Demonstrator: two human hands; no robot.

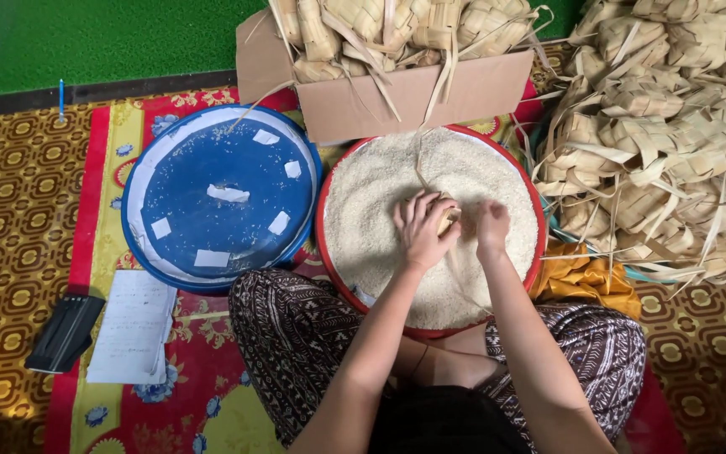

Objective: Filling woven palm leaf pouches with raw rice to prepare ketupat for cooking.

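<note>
Patterned trousers [296, 336] sit nearest, at 6 o'clock. At 3 o'clock a big heap of woven pouches [665, 134] waits; another lot fills the plain brown cardboard box [413, 97] at 12. Rice basin [430, 227]: full. Left hand [420, 231] fingers closed around one woven pouch [447, 220]; right hand [491, 229] fingers bent, touching it. White papers [132, 328] lie at 8 o'clock.
</note>
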